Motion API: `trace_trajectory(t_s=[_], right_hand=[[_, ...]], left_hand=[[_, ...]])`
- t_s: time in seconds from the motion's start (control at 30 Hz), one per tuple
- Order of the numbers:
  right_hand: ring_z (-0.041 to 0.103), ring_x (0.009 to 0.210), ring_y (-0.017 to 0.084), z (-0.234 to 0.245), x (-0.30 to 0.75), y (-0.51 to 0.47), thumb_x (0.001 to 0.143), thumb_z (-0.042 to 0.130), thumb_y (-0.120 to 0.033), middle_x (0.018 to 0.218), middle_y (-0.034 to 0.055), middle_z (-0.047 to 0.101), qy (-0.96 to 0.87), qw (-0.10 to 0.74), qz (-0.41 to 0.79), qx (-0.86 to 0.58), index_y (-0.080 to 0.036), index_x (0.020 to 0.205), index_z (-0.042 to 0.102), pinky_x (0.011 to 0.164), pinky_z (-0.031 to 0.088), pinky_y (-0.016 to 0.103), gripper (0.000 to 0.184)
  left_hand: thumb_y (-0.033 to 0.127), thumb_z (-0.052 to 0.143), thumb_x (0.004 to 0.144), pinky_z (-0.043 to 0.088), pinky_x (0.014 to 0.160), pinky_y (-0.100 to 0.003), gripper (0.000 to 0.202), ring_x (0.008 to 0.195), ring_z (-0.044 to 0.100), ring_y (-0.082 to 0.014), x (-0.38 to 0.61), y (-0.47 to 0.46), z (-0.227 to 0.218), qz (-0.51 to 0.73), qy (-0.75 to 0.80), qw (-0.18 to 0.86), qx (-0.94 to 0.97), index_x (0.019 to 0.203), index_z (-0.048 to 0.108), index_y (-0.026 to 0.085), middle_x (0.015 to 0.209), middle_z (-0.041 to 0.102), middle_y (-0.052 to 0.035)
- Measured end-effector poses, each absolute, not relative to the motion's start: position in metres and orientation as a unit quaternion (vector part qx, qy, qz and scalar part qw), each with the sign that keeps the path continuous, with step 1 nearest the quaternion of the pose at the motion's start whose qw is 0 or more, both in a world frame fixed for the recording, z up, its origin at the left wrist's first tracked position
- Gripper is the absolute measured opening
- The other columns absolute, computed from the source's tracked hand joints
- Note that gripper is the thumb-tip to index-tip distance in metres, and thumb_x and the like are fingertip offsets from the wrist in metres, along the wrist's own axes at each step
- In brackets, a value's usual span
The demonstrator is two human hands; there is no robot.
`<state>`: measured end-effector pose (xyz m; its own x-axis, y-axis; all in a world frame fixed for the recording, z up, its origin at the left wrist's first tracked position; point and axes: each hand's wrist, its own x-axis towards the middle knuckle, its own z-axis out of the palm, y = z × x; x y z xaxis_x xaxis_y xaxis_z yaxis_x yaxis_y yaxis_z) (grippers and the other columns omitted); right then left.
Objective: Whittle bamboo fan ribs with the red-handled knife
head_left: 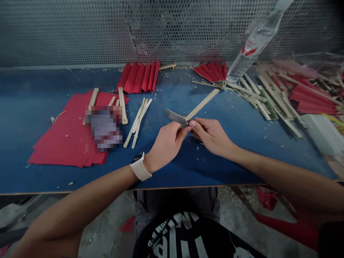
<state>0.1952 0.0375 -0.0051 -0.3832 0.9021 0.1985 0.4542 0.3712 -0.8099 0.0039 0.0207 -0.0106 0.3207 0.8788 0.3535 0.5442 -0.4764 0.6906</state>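
My left hand (pixel 168 143), with a watch at its wrist, is closed around the lower end of a pale bamboo strip (pixel 203 104). The strip slants up and away to the right. My right hand (pixel 212 136) is closed on a small knife (pixel 177 117); its grip is mostly hidden by the fingers. The metal blade points left and lies across the strip, close to my left fingers. Both hands nearly touch each other, above the blue tabletop (pixel 172 175) near its front edge.
Red paper sheets (pixel 61 139) lie left, beside several loose strips (pixel 138 120). Two folded red paper fans (pixel 138 77) (pixel 212 73) rest at the back. A water bottle (pixel 255 44), a strip pile (pixel 276 98) and a pale box (pixel 322 133) are right. Perforated metal panel (pixel 80 32) behind.
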Motion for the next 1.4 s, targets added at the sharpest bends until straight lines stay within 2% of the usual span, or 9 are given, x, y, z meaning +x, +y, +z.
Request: trace_trajectory(t_s=[0.17,0.3,0.47,0.57,0.77,0.9,1.03,1.17,1.4], right_hand=[[0.043,0.051,0.01,-0.005,0.193,0.036,0.106,0.042,-0.067,0.059,-0.0028,0.05,-0.743,0.347,0.348,-0.455,-0.021,0.074,0.055,0.051,0.029,0.028,0.058],[0.038,0.05,0.009,-0.006,0.188,0.031,0.105,0.044,-0.068,0.059,-0.0049,0.043,-0.685,0.389,0.434,-0.438,-0.022,0.075,0.052,0.049,0.03,0.027,0.056],[0.039,0.049,0.009,-0.003,0.188,0.028,0.108,0.041,-0.065,0.058,-0.0045,0.046,-0.716,0.371,0.398,-0.438,-0.022,0.077,0.054,0.051,0.028,0.028,0.055],[0.04,0.049,0.01,0.001,0.193,0.033,0.108,0.039,-0.065,0.057,-0.0043,0.046,-0.733,0.358,0.362,-0.45,-0.021,0.078,0.056,0.053,0.028,0.029,0.056],[0.043,0.052,0.012,0.004,0.2,0.044,0.108,0.033,-0.067,0.057,-0.002,0.049,-0.803,0.285,0.243,-0.463,-0.021,0.075,0.058,0.058,0.027,0.031,0.062],[0.044,0.053,0.013,0.002,0.2,0.046,0.108,0.03,-0.068,0.057,-0.0013,0.05,-0.817,0.239,0.234,-0.47,-0.02,0.075,0.06,0.058,0.026,0.031,0.066],[0.048,0.055,0.013,0.002,0.2,0.046,0.108,0.031,-0.07,0.06,-0.0013,0.054,-0.811,0.251,0.257,-0.462,-0.02,0.077,0.06,0.058,0.029,0.031,0.065],[0.05,0.055,0.013,0.002,0.2,0.046,0.107,0.032,-0.072,0.06,-0.0014,0.056,-0.805,0.268,0.269,-0.456,-0.021,0.076,0.057,0.059,0.031,0.03,0.064],[0.047,0.054,0.013,0.0,0.197,0.044,0.106,0.03,-0.074,0.059,-0.0015,0.054,-0.799,0.29,0.26,-0.459,-0.022,0.074,0.056,0.058,0.029,0.031,0.067]], left_hand=[[0.034,0.056,0.108,0.043,0.063,-0.03,0.028,0.066,0.062,-0.016,0.005,0.021,-0.009,0.372,0.462,0.218,0.775,0.084,0.055,0.02,0.074,0.066,-0.0005],[0.025,0.058,0.104,0.037,0.055,-0.028,0.016,0.053,0.049,-0.0129,0.005,0.027,-0.015,0.393,0.459,0.254,0.755,0.089,0.056,0.021,0.061,0.051,0.0055],[0.023,0.06,0.1,0.042,0.055,-0.027,0.005,0.055,0.052,-0.0107,0.005,0.032,-0.019,0.426,0.451,0.305,0.723,0.097,0.056,0.021,0.072,0.06,0.0038],[0.023,0.06,0.099,0.045,0.058,-0.027,0.004,0.054,0.052,-0.0114,0.004,0.032,-0.015,0.417,0.467,0.32,0.711,0.101,0.057,0.021,0.066,0.055,0.0055],[0.027,0.049,0.104,0.051,0.07,-0.03,0.019,0.073,0.063,-0.0159,0.0,0.034,-0.015,0.399,0.465,0.353,0.707,0.115,0.061,0.019,0.079,0.066,-0.0005],[0.029,0.043,0.106,0.055,0.077,-0.032,0.029,0.082,0.066,-0.0174,-0.002,0.032,-0.016,0.384,0.438,0.378,0.719,0.126,0.062,0.019,0.089,0.07,-0.0045],[0.029,0.044,0.105,0.057,0.096,-0.038,0.028,0.101,0.069,-0.02,-0.002,0.029,-0.012,0.372,0.405,0.365,0.751,0.122,0.064,0.018,0.115,0.073,-0.0108],[0.037,0.041,0.11,0.05,0.117,-0.044,0.031,0.132,0.064,-0.0249,-0.002,0.028,-0.008,0.369,0.396,0.325,0.776,0.119,0.065,0.019,0.125,0.073,-0.0137],[0.032,0.042,0.111,0.05,0.118,-0.044,0.03,0.135,0.064,-0.023,0.0,0.029,-0.01,0.377,0.414,0.291,0.776,0.125,0.066,0.02,0.128,0.074,-0.0134]])
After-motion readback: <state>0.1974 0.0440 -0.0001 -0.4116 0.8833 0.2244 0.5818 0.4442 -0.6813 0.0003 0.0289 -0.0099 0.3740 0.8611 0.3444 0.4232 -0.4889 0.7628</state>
